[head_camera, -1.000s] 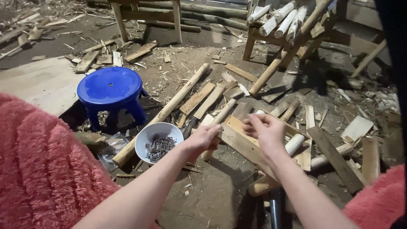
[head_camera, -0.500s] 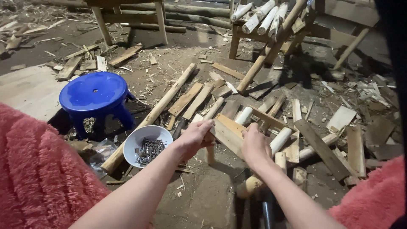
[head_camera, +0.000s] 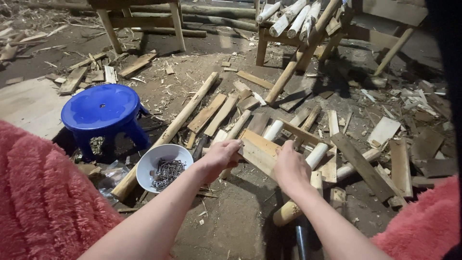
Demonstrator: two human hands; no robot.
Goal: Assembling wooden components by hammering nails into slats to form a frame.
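From the head camera, I saw my left hand (head_camera: 222, 156) closed over the near left end of a short flat wooden board (head_camera: 260, 150), fingers curled on its edge. My right hand (head_camera: 289, 167) gripped the same board at its right side, thumb and fingers wrapped around it. The board lay tilted between both hands, low over the dirt floor, just in front of a scatter of wooden slats (head_camera: 216, 111) and pale round poles (head_camera: 317, 155). Just left of my left hand sat a white bowl of nails (head_camera: 163, 167), touching a long pole (head_camera: 169, 131). A blue plastic stool (head_camera: 102, 110) stood farther left. A wooden frame (head_camera: 298, 29) stood well beyond.
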